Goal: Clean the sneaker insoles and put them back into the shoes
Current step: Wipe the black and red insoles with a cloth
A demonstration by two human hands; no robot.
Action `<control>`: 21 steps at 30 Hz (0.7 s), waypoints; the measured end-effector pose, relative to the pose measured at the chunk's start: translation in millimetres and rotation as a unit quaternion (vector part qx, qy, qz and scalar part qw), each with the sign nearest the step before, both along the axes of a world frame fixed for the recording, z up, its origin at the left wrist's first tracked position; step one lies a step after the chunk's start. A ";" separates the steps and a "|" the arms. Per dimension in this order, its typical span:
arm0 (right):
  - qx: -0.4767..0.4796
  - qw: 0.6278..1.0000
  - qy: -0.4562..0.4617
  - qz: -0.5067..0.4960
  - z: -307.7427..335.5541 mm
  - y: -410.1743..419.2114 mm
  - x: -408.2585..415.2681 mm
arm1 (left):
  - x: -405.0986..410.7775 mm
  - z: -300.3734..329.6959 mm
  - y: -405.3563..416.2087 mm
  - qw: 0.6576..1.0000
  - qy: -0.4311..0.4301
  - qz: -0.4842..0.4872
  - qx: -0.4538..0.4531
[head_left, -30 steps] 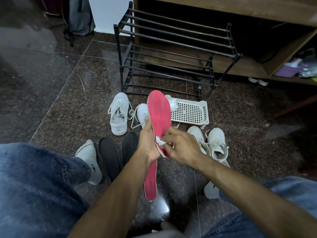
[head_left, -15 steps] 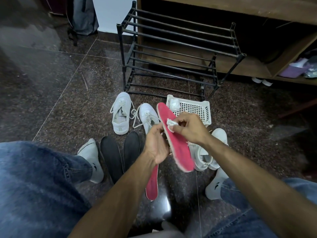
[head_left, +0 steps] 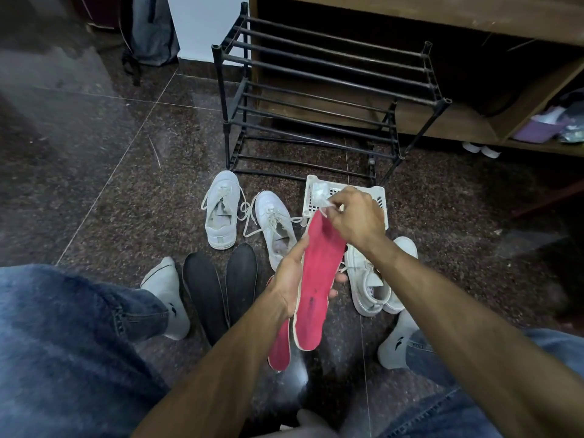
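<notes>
Head view, person seated on a dark speckled floor [head_left: 94, 191]. The left hand [head_left: 289, 276] grips a red insole [head_left: 319, 279] at mid-length, thumb along its near edge and fingertips showing past the far edge at 3 o'clock. The insole's red face is turned up toward the camera; its long axis runs from the heel end at about 6 o'clock to the toe end at about 12 o'clock, leaning slightly toward 1 o'clock. The right hand [head_left: 357, 219] pinches a small white wipe [head_left: 325, 207] between thumb and curled fingers and presses it on the toe end. A second red insole [head_left: 281, 349] lies on the floor partly under the held one, on a nearly parallel axis. Two black insoles [head_left: 221, 286] lie side by side at 9 o'clock of the left hand. One pair of white sneakers [head_left: 249, 219] stands at 11 o'clock; another white pair [head_left: 376, 279] stands at 3 o'clock, partly behind the right forearm. A white plastic basket [head_left: 380, 197] sits at 12 o'clock, behind the right hand, before a black shoe rack [head_left: 316, 99].
</notes>
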State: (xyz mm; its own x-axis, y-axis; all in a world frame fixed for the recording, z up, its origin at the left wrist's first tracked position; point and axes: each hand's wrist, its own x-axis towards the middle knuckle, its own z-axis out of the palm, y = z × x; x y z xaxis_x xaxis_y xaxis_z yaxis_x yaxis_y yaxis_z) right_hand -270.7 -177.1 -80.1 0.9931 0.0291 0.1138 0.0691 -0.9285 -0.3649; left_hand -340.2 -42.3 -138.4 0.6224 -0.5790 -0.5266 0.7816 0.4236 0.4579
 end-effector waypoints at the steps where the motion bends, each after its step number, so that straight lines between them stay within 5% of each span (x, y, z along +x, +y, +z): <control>1: 0.030 1.000 0.003 -0.004 0.4 -0.8 -2.0 | 0.3 0.7 0.5 1.000 0.000 0.001 -0.010; 6: 0.033 0.985 0.079 0.149 -2.8 7.5 -43.6 | 8.1 6.1 -2.1 0.998 -0.035 0.052 0.007; 14: -0.019 0.999 0.023 -0.015 7.4 0.7 -7.5 | 3.1 14.4 -2.8 0.985 -0.145 0.054 0.072; 19: -0.002 0.983 0.065 0.174 6.7 7.8 -41.7 | 7.5 13.2 -2.5 0.973 -0.154 0.098 0.139; 21: -0.033 0.985 0.026 0.165 2.9 5.0 -41.7 | 7.2 14.2 -3.1 0.971 -0.161 0.103 0.143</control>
State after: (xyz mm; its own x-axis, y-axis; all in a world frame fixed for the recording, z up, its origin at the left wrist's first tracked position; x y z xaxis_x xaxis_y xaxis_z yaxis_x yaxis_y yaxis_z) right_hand -312.4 -172.1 -77.2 0.9326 0.3574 0.0503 0.3544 -0.8804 -0.3151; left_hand -333.0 -45.4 -124.2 0.8685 -0.2840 -0.4062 0.4905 0.3753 0.7865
